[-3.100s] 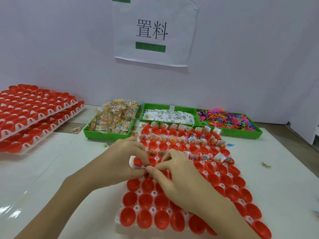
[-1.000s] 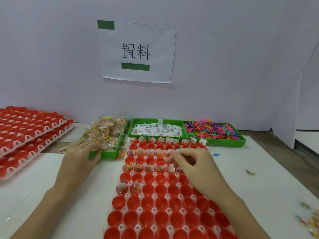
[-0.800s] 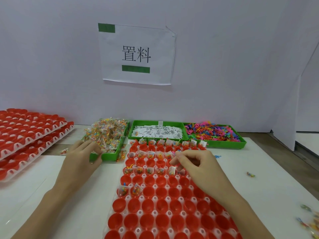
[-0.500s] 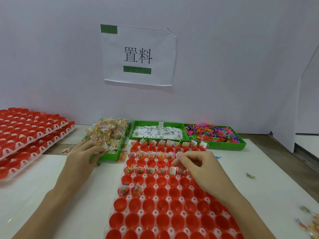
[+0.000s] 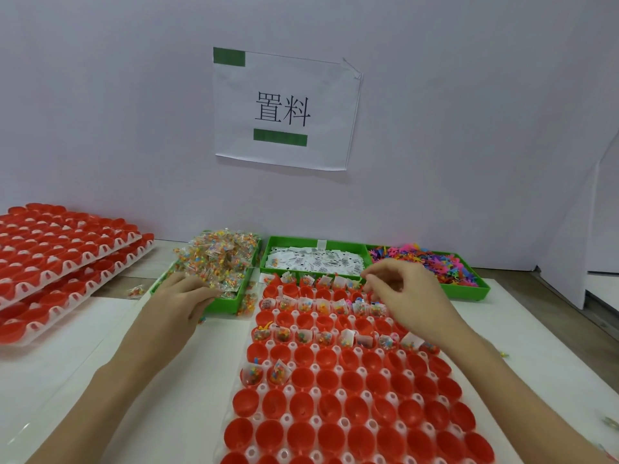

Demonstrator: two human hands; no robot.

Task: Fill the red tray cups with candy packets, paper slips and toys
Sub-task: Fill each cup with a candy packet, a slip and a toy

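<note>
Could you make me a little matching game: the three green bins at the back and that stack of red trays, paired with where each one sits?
Things:
1. candy packets bin
2. paper slips bin
3. toys bin
4. spare red trays

Places:
A. middle bin
B. far left of the table
C. right bin
D. left bin, under the left hand

Pairs: 1-D, 2-A, 3-C, 4-B

Small packing/assembly workstation, factory-type setting. White tabletop [image 5: 83, 356] against plain white partition wall [image 5: 469, 128]. Printed paper sign [image 5: 284, 108] taped to wall, Chinese characters, green bars. Three green bins [image 5: 469, 291] in row at back: candy packets [image 5: 217, 259], paper slips [image 5: 315, 262], coloured plastic toys [image 5: 425, 259]. Stack of red cup trays [image 5: 57, 259] at left; another red cup tray [image 5: 335, 396] in front, partly filled.
</note>
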